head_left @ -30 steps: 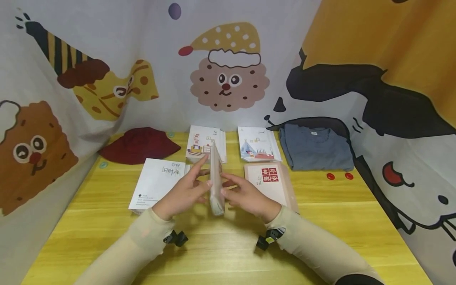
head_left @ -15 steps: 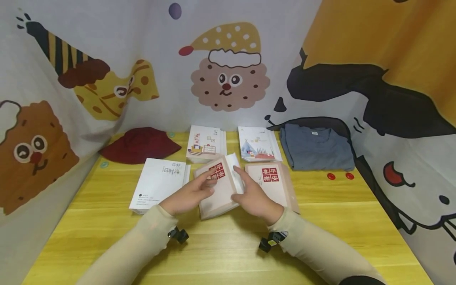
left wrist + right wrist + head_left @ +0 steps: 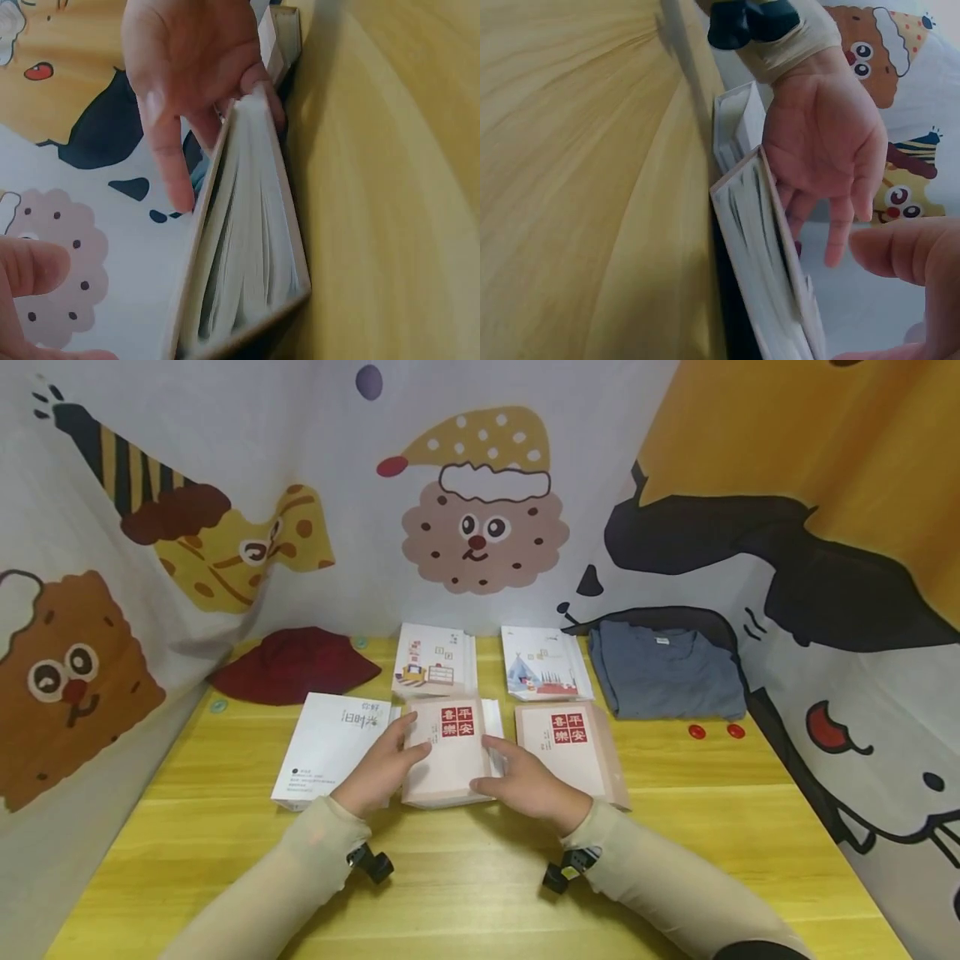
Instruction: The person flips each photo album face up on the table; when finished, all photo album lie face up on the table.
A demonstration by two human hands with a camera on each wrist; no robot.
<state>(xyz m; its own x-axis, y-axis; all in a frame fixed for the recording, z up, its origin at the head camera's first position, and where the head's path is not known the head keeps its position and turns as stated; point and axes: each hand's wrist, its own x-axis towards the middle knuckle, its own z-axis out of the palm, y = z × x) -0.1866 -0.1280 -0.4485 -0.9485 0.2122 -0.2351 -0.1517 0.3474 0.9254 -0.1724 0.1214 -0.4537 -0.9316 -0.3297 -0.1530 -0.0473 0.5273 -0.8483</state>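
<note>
A pale pink book (image 3: 446, 768) with a red square print lies face up at the middle of the table, its cream pages fanned slightly apart in the left wrist view. My left hand (image 3: 382, 764) is at the book's left side, fingers stretched; in the right wrist view the same hand (image 3: 825, 139) shows its palm, thumb off the cover. My right hand (image 3: 536, 785) is at the right side, thumb over the lower corner in the head view. In the left wrist view the right hand (image 3: 191, 60) has its fingers loosely extended; whether some touch the edge is unclear.
Close right lies a matching pink book (image 3: 573, 768); close left, a white book (image 3: 330, 752). Behind are two illustrated books (image 3: 431, 664) (image 3: 543, 664), a dark red bucket hat (image 3: 292, 668) and a folded blue-grey shirt (image 3: 667, 672). Red buttons (image 3: 697, 732) and teal buttons (image 3: 217, 706) lie near.
The pink book, upright on edge between both hands a second ago, has been turned cover up and lowered flat. Both hands have loosened from it and moved to its sides.
</note>
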